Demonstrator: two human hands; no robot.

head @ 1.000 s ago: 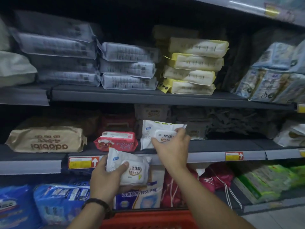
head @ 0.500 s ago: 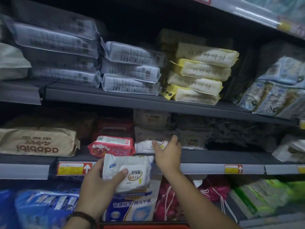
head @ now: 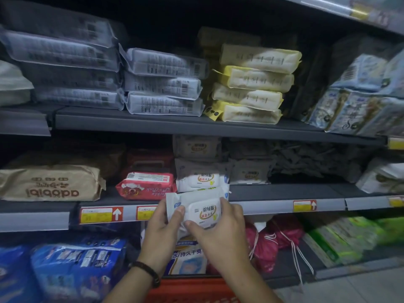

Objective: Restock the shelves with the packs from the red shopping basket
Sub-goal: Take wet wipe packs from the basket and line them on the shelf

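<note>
A white wipes pack with a round gold label is held in front of the middle shelf's edge. My left hand grips its left side, thumb on the front. My right hand holds its right side and lower edge. Just behind it, an identical white pack lies on the middle shelf, with more like it stacked above and to the right in shadow. The red shopping basket shows only its rim at the bottom, below my forearms.
A red wipes pack and a brown paper pack lie left on the middle shelf. Grey packs and yellow packs are stacked on the upper shelf. Blue packs, pink drawstring bags and green packs fill the bottom shelf.
My right hand let go of the pack it laid on the middle shelf and came back to the pack in my left hand. Both hands now hold that pack, raised to the shelf edge.
</note>
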